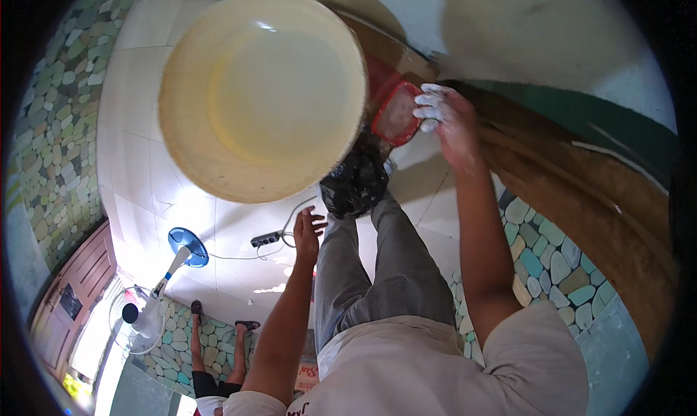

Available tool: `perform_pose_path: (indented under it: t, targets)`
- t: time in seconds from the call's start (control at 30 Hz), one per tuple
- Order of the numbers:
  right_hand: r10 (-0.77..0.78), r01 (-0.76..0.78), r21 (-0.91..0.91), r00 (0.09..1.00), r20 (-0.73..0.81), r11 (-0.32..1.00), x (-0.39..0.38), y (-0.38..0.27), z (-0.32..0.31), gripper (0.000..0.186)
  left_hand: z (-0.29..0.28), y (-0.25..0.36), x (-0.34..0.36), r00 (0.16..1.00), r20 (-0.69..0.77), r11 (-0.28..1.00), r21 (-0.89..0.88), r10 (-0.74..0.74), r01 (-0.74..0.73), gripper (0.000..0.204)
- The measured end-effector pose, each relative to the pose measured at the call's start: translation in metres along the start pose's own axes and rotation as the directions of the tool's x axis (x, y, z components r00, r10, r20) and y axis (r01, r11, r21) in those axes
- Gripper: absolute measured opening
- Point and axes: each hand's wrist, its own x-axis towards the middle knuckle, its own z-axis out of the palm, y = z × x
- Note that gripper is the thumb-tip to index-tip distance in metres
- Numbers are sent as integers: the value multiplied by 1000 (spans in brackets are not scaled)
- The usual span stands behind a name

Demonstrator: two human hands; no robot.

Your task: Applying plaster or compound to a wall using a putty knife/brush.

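Observation:
My right hand (446,118), its fingers coated in white paste or powder, is at the right side of a red-rimmed plastic container (398,115). Its fingers are apart and their tips come close to the rim; I cannot tell whether they touch. Something pale grey-white shows inside the container. My left hand (310,234) hangs lower, empty, with loosely spread fingers. A large cream-coloured round tub (261,187) with cloudy, yellowish liquid in it lies ahead of me, left of the container. Below its right edge, a crumpled black plastic bag (356,180) hides part of my lower legs.
A black power strip (266,239) and its cable lie on the tiled floor. Further left stands a fan (141,314) with a blue base. Another person's legs (239,354) show at the lower left. Brown material (581,176) runs along the right; a pale wall (530,46) rises ahead.

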Motion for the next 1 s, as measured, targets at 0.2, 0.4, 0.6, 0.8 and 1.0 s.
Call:
perform_pose_path:
  t: [0.2, 0.4, 0.6, 0.8, 1.0]
  targets:
    - [-85, 274, -286, 842, 533, 918, -35, -91, 145, 26, -41, -13, -15, 999, -33, 998, -70, 2, -5, 46]
    - [246, 683, -730, 702, 668, 33, 95, 21, 263, 21, -89, -31, -23, 994, -113, 990, -138, 0, -16, 47]
    - [438, 688, -677, 709, 552, -261, 175, 105, 248, 23, -112, -53, -33, 987, -156, 975, -221, -44, 9, 46]
    - [179, 599, -779, 800, 572, -188, 142, 113, 257, 24, -140, -81, -51, 960, -239, 962, -261, -144, 79, 43]
    - [137, 563, -816, 825, 548, -131, 147, 99, 250, 21, -145, -94, -47, 961, -216, 956, -272, -173, 111, 43]
